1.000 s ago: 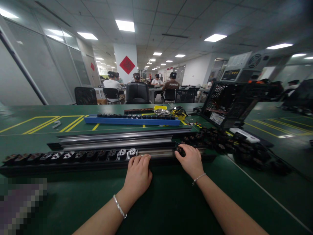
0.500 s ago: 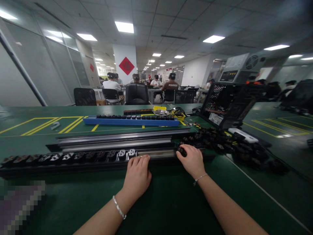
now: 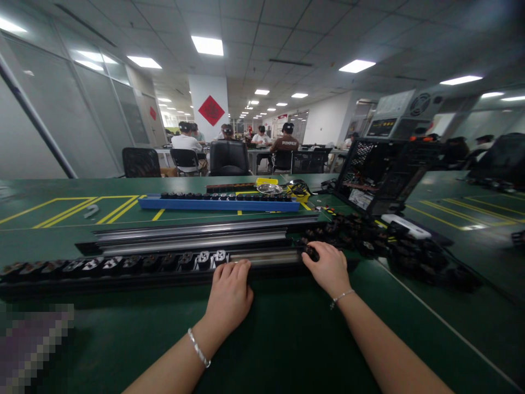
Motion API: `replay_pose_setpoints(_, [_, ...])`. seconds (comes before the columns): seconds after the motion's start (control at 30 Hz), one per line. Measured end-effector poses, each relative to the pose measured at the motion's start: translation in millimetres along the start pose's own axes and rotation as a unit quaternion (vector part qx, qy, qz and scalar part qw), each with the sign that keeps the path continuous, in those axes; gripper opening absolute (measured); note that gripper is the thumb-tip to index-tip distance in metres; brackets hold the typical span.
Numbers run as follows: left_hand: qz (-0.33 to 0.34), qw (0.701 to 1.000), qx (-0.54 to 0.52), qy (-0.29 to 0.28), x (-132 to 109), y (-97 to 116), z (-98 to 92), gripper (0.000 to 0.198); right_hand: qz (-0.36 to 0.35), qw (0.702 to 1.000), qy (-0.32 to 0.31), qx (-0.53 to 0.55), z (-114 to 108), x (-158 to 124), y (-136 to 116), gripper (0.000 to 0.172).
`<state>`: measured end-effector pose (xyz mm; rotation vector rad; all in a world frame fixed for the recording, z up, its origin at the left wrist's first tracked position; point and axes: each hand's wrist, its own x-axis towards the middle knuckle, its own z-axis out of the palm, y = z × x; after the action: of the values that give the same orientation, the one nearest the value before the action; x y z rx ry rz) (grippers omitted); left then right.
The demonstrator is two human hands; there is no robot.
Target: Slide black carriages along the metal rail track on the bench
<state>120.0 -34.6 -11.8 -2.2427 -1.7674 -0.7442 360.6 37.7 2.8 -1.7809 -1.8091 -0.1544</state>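
A long black rail (image 3: 266, 262) lies across the green table in front of me, with a bright metal strip along its channel. Several socket modules (image 3: 131, 262), some black and some with silvery faces, sit in a row in its left part. My left hand (image 3: 230, 284) has its fingers hooked over the near edge of the rail, just right of the last module. At the rail's right end, my right hand (image 3: 330, 265) pinches a small black socket module (image 3: 312, 253), partly covered by the fingers. Whether that module touches the rail I cannot tell.
Behind it lie more metal-lined rails (image 3: 197, 239) and a blue tray (image 3: 217, 204) holding a row of modules. To the right are a heap of black parts (image 3: 410, 246), a white object (image 3: 406, 226) and an open computer case (image 3: 377, 175). Several people sit farther back.
My right hand has shifted slightly to the right along the rail, with the black module still in its fingers. My left hand stays at the same place on the rail.
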Motion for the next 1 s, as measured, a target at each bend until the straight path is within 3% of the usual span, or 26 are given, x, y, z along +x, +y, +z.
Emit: replay_pose_setpoints(1.0, [-0.001, 1.0, -0.007, -0.004, -0.5, 0.3, -1.1, 0.045, 0.025, 0.999, -0.026, -0.013, -4.1, 12.5, 24.9, 0.033])
